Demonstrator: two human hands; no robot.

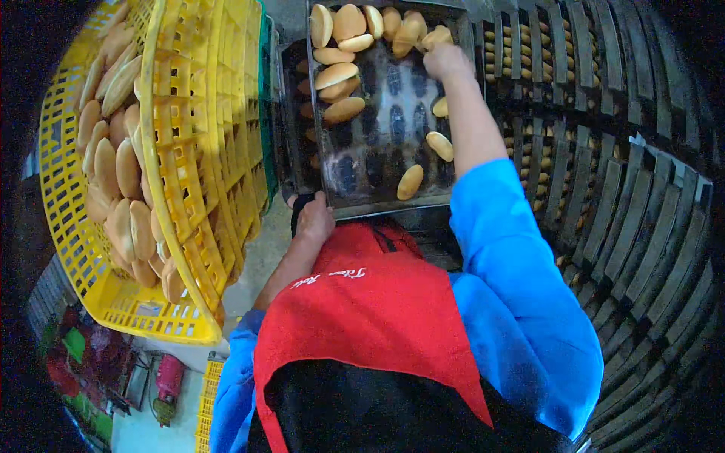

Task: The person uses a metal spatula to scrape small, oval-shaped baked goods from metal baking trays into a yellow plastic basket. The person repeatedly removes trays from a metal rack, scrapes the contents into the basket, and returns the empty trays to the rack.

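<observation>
A dark metal baking tray (pixel 377 162) with oval moulds lies in front of me, holding several golden bread rolls (pixel 336 75), mostly heaped at its far end. My right hand (pixel 445 60) reaches across to the far right corner and closes on rolls there. A few single rolls (pixel 440 145) lie beside my right forearm. My left hand (pixel 313 220) grips the tray's near left corner through a dark cloth. I wear a red apron and blue sleeves.
A big yellow plastic crate (pixel 181 189) on the left is filled with several rolls (pixel 121 174). To the right stands a dark rack (pixel 604 189) stacked with more trays of rolls. A red gas cylinder (pixel 168 381) stands on the floor below left.
</observation>
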